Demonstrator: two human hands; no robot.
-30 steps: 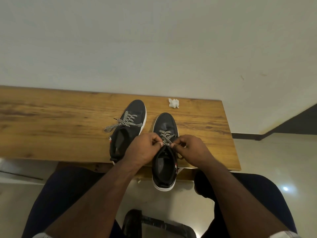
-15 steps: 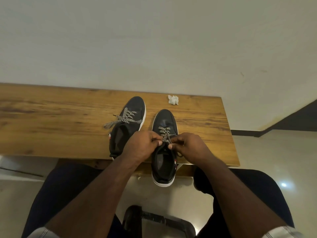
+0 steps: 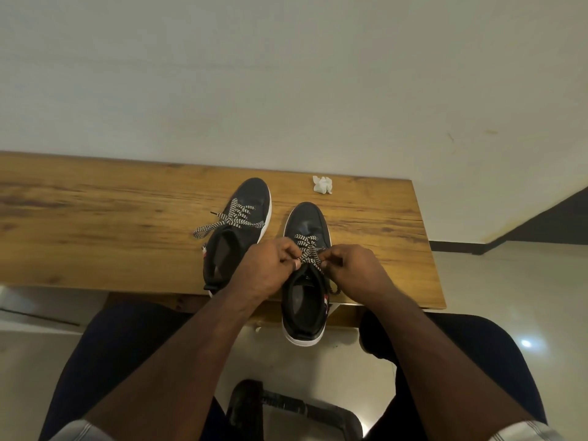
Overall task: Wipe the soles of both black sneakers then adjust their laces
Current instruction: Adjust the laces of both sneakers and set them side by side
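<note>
Both hands over right sneaker (image 3: 304, 281) throat: L hand (image 3: 267, 268) & R hand (image 3: 353, 268) each pinching its laces (image 3: 307, 249), curled. Shoe axis runs away from wrists, heel overhanging table (image 3: 95, 224) edge. Left sneaker (image 3: 237, 237) just beyond L knuckles (L nearer), laces loose.

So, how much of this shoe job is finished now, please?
Wiping seems over: the crumpled white tissue lies aside on the wooden table, though no soles are visible. In hand: the left hand and right hand pinch the zigzag black-and-white laces of the right black sneaker. Left: the other black sneaker, its lace ends trailing loose.
</note>
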